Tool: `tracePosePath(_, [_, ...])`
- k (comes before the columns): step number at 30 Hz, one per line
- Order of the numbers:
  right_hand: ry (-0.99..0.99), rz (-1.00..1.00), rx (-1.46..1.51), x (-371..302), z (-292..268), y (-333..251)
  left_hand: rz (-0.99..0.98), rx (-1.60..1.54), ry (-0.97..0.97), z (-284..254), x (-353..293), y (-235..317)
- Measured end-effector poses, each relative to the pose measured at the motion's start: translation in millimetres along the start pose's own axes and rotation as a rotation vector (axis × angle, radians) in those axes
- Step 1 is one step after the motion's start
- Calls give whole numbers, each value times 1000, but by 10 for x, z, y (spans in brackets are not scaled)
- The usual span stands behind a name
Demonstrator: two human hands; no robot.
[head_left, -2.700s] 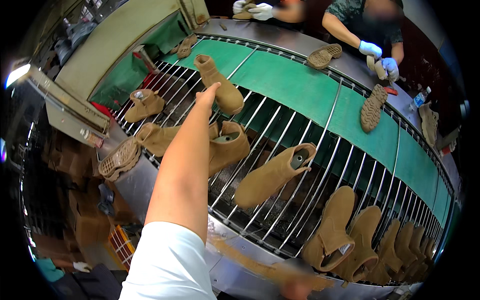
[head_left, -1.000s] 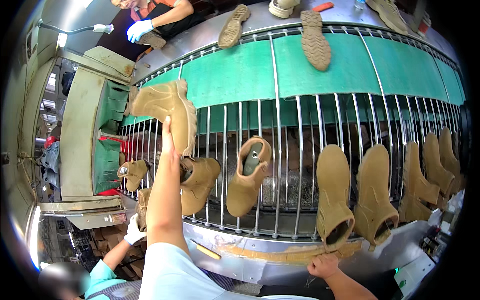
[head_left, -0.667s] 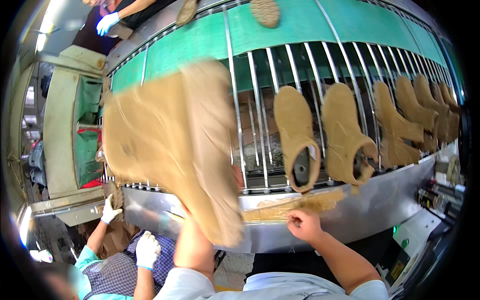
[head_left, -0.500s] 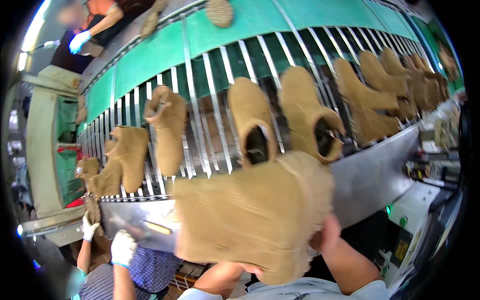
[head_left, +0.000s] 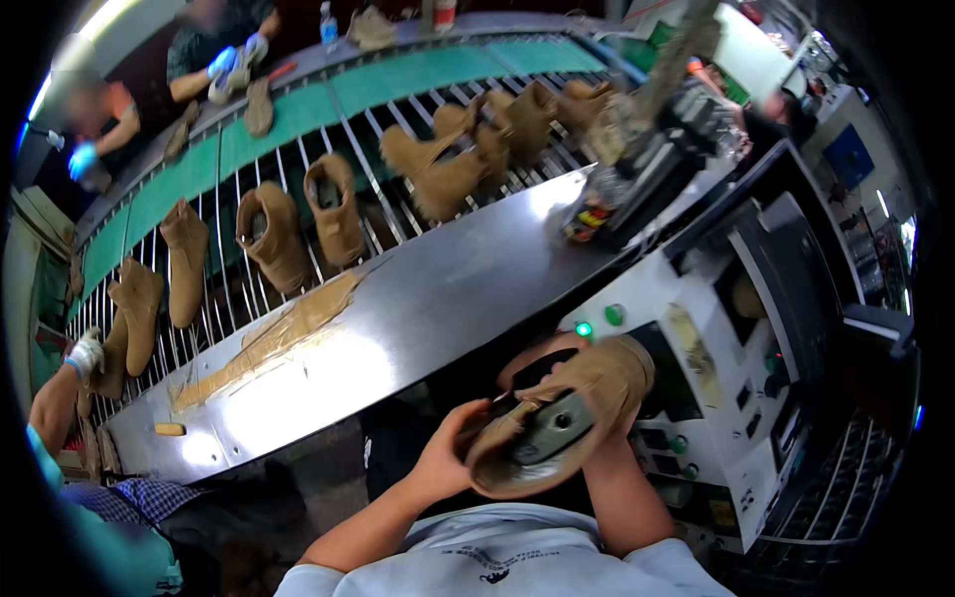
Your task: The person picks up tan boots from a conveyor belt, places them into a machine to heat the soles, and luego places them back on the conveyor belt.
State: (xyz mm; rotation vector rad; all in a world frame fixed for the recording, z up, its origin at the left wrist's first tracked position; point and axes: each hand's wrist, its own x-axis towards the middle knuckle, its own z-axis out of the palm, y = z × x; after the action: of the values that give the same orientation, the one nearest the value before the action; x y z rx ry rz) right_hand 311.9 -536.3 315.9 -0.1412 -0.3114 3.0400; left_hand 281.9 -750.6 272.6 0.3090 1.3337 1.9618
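Note:
A tan boot (head_left: 615,383) is held in front of my body, tilted so its open underside faces up. A grey-green last plate (head_left: 542,433) with a round hole shows inside it. My left hand (head_left: 448,450) is closed on one end of the boot, its fingers curled at the edge. My right hand (head_left: 609,453) supports the other side from beneath; the boot hides most of its fingers.
A slatted rack with several tan boots (head_left: 271,237) runs beyond a metal ledge (head_left: 428,289). At right stands a white machine panel (head_left: 652,294) with green buttons. A co-worker's gloved hand (head_left: 88,353) touches a boot at far left; other people work beyond the rack.
The view has swung right, toward the machine. The boot has come down from over the ledge to in front of my body and been turned, so its underside shows.

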Motion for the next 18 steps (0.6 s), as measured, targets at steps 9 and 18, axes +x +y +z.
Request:
tracePosePath(9, [-51,-592,-892,-962,-186,-136,-320,-1140,-392,691,-13,-108])
tracePosePath(18, [94,-618,-810,-854,-669,65,-84,-1164,-521,566,-292,-323])
